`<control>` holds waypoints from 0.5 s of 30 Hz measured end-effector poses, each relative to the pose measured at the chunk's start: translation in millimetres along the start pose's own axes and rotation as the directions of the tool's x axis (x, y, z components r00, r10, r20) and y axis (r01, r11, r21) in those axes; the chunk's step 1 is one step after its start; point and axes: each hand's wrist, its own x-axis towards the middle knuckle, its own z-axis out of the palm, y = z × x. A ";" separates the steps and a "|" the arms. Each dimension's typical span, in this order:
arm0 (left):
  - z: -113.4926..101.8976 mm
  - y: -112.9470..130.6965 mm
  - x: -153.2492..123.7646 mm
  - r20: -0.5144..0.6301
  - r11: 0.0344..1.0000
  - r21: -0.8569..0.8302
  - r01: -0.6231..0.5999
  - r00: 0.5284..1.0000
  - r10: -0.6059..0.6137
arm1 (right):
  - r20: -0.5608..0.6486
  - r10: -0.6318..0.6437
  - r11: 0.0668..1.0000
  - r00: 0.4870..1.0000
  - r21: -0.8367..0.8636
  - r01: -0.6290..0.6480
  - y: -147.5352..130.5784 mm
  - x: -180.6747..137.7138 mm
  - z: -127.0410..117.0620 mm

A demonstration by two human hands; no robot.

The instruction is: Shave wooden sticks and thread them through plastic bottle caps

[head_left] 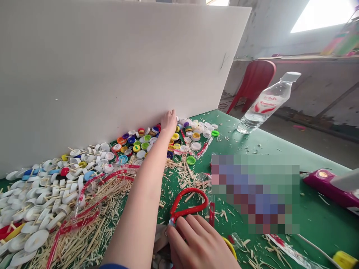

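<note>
My left hand (169,122) reaches far forward to the heap of plastic bottle caps (146,138) at the foot of the white board. Its fingers are curled down among the caps, and what they pinch is hidden behind the hand. Close to me, my right hand (199,243) is closed with its knuckles up, and its fingertips are out of sight. Just beyond it lies a red loop handle (206,200), like that of scissors, with a bit of metal at its near end. Part of a yellow ring (230,247) shows beside the right hand.
White caps with small sticks (46,194) spread at left, beside loose thin sticks (103,216) and red-and-clear plastic strips (95,213). The white board (117,67) stands behind. A water bottle (263,104), a blurred-out item (255,194) and a magenta-and-white device (331,188) are at right.
</note>
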 end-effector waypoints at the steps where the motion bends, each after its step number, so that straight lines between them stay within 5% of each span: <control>1: -1.3 -1.0 -2.1 -0.007 1.000 -0.022 -0.005 1.000 0.005 | 0.001 0.002 1.000 1.000 0.002 -0.002 -0.4 -0.1 -0.3; 9: -41.3 -13.2 -29.8 -0.003 0.969 -0.247 -0.029 1.000 0.030 | 0.042 0.005 1.000 0.999 -0.021 -0.005 -4.4 -1.1 -8.5; 15: -103.5 -25.9 -103.8 0.202 0.898 -0.419 0.137 0.978 -0.055 | 0.034 0.005 0.999 0.999 -0.049 -0.003 -2.3 2.4 -25.3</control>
